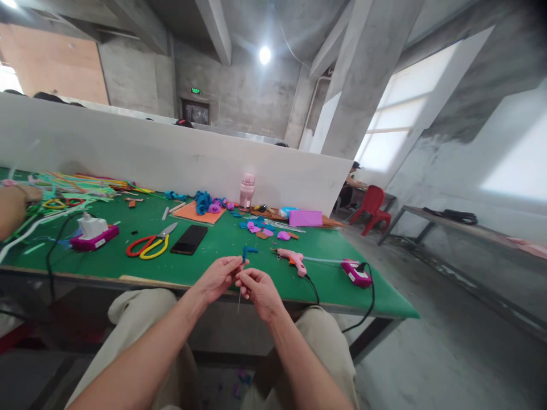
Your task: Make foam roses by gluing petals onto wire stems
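Note:
My left hand (pixel 219 278) and my right hand (pixel 260 291) meet just above the table's front edge. Between their pinched fingertips they hold a thin wire stem (pixel 239 302) whose lower end hangs below the hands. A narrow blue strip (pixel 245 254) stands up at the top of the stem and bends off to the right. The fingers hide where strip and stem join. A pink glue gun (pixel 292 259) lies to the right of my hands, its nozzle pointing left. Purple and blue cut pieces (pixel 265 229) are scattered beyond.
Left of my hands lie a black phone (pixel 189 239) and red-and-yellow-handled scissors (pixel 150 241). Blue and purple paper flowers (pixel 204 203) rest on an orange sheet (pixel 197 212). Power strips (pixel 94 237) with cords sit at both sides. Another person's arm (pixel 12 208) reaches in from the left.

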The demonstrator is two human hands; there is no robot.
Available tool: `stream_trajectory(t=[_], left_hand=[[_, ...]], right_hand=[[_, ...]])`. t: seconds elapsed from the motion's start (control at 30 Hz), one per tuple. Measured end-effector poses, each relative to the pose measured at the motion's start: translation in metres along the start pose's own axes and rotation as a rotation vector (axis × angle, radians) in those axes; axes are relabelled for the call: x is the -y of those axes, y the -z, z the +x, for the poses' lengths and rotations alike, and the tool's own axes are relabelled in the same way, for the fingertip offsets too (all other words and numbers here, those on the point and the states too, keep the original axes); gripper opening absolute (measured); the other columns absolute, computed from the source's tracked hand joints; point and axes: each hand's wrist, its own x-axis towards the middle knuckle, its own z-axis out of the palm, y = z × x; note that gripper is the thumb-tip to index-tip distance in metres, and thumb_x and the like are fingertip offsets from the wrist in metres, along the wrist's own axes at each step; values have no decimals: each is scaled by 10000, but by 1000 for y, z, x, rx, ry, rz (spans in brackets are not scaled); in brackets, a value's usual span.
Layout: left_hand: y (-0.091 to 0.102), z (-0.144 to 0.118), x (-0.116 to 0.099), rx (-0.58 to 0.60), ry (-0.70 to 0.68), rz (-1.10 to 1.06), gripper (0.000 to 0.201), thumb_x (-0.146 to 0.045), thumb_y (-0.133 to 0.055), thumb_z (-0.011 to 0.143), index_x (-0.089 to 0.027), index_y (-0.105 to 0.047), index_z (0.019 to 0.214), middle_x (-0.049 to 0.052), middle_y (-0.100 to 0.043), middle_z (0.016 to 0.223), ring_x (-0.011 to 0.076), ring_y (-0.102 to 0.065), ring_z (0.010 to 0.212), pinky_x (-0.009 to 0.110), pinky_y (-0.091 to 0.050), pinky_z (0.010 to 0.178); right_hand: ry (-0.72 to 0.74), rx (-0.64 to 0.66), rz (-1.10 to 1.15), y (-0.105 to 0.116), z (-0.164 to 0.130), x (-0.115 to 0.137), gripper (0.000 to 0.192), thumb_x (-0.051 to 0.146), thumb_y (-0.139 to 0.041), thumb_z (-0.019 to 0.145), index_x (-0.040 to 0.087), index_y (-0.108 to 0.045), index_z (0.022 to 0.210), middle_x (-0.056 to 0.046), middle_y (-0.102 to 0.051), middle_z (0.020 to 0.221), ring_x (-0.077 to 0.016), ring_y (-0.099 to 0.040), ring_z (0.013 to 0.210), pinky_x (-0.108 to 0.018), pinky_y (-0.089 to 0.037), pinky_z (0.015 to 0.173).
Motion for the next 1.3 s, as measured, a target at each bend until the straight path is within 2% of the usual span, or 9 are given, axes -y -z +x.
stream_trajectory(t=[0.13,0.27,0.33,0.47,0.73,0.97,1.07,1.2,1.3], left_hand=[[5,3,-1,-88,-49,24,359,-428,-635,702,-93,-640,832,17,-570,675,77,-507,547,200,-407,510],[4,3,-1,-60,-51,110,339,-405,-651,690,-90,-655,813,-5,-548,598,61,-462,491,191,-370,486],[2,2,0,-53,-38,141,341,-396,-671,668,-88,-659,814,-10,-546,564,61,-451,470,192,-357,476],[1,1,0,-116,-45,166,314,-372,-713,613,-98,-672,759,-4,-568,543,70,-451,461,202,-355,465],[2,1,-1,-158,-164,294,219,-324,-726,586,-132,-624,572,-30,-540,542,79,-449,521,199,-352,491],[-2,1,-2,-212,-249,465,244,-353,-688,597,-126,-601,573,-22,-534,550,97,-461,558,202,-364,526],[0,1,-2,-230,-232,492,246,-367,-682,604,-127,-644,647,-7,-576,586,112,-485,580,215,-377,549],[10,2,-7,-219,-186,443,373,-399,-659,643,-132,-678,903,21,-624,722,103,-488,610,214,-376,574],[17,3,-10,-210,-184,406,396,-438,-592,706,-119,-676,925,16,-591,706,77,-441,565,196,-344,532]], right_hand=[[37,-80,-37,0,0,1,230,364,-699,643,151,-640,703,0,-625,624,-44,-479,454,-154,-351,415],[61,-119,-105,-2,1,0,247,383,-693,639,147,-645,697,-15,-642,642,-55,-509,459,-162,-382,417],[71,-117,-126,-3,1,0,257,390,-691,637,142,-644,688,-20,-645,646,-59,-515,452,-163,-377,401],[82,-119,-162,-4,3,-3,264,391,-698,624,139,-636,673,-13,-634,601,-63,-510,432,-163,-361,377],[95,-134,-218,-2,7,-7,273,403,-693,615,144,-617,651,5,-610,548,-63,-491,409,-166,-351,372],[75,-105,-221,1,9,-11,290,417,-693,595,147,-613,666,12,-617,575,-69,-501,428,-175,-366,397],[68,-116,-209,1,10,-12,301,424,-695,589,148,-629,688,11,-624,584,-71,-504,435,-180,-371,408],[42,-156,-178,2,9,-8,298,416,-700,595,141,-652,699,-7,-642,609,-63,-495,448,-178,-374,425],[17,-152,-141,3,7,-4,288,399,-705,601,139,-662,717,-17,-653,639,-56,-495,461,-172,-378,438]])
